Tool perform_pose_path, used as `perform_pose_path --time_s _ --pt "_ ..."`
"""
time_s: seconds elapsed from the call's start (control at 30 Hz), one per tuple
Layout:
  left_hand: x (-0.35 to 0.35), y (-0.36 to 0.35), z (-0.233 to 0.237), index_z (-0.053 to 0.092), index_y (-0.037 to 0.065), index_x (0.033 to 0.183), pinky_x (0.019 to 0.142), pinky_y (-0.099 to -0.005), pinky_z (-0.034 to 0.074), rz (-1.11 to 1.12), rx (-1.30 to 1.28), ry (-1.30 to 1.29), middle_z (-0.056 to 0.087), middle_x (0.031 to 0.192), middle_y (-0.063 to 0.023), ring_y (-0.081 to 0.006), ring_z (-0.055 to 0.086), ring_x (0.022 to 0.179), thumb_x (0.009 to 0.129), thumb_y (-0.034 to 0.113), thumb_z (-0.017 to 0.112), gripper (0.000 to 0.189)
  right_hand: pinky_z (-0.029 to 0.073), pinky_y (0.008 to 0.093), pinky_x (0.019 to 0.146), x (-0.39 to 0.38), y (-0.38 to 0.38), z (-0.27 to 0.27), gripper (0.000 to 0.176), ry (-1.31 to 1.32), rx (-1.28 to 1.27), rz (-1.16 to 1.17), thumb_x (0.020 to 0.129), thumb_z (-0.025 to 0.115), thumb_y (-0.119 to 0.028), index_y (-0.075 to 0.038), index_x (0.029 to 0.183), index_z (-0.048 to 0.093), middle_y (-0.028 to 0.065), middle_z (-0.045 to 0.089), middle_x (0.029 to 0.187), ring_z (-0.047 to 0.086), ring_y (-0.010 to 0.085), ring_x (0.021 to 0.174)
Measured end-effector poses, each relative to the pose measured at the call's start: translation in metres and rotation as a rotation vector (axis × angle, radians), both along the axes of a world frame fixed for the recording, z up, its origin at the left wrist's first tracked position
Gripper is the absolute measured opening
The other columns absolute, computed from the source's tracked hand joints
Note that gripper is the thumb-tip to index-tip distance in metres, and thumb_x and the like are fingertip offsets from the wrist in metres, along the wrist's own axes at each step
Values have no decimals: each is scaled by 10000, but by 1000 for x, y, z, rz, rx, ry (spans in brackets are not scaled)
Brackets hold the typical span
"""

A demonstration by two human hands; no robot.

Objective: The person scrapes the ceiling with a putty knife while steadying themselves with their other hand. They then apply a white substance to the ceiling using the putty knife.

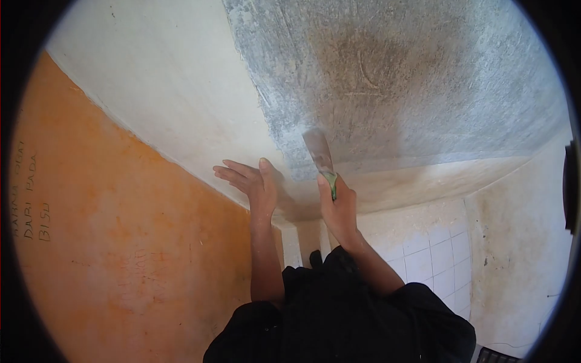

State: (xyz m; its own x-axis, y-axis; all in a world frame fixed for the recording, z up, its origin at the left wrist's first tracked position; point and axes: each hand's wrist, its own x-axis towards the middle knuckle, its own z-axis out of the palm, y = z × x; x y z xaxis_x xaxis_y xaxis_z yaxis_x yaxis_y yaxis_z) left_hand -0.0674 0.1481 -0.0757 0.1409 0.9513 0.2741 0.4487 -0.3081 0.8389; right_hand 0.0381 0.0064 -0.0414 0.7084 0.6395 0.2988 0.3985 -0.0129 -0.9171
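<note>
My right hand (340,209) grips a putty knife (319,151) by its green handle. The blade points up at the wall and lies over the lower left part of a rough grey patch (417,78), close to its ragged edge. To the left, my left hand (249,181) is raised with its fingers stretched out and nothing in it. It overlaps the smooth white wall surface (175,78), near where that meets the orange wall (121,230). A darker brown stain spreads across the middle of the grey patch.
Handwriting in dark marker (30,193) runs along the orange wall at the far left. White floor tiles (433,257) show below on the right, beside a stained pale wall (514,236). A dark object (571,187) sits at the right edge.
</note>
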Motion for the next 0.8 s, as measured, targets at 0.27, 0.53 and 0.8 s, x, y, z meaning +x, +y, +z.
perform_pose_path --time_s 0.27,0.53,0.8 --pt "-3 2 -3 -217 -100 1426 1111 -619 -80 -20 20 -7 -325 1459 -347 -504 -303 1361 981 583 324 978 431 376 506 -3 6 12 290 -64 -19 42 968 569 -271 18 957 596 198 558 603 604 355 543" --pt "-4 2 -6 -217 -94 1428 1112 -610 -93 -31 30 -18 -330 1454 -349 -505 -305 1359 984 577 334 976 437 392 516 -4 3 19 281 -12 -67 58 964 574 -262 18 945 586 207 560 609 601 390 575" --pt "-4 1 -5 -233 -53 1440 1126 -584 -90 -21 -2 -9 -367 1458 -304 -454 -330 1367 986 600 294 955 440 396 506 -11 14 27 266 -78 16 93 958 584 -261 5 952 594 219 576 627 619 401 606"
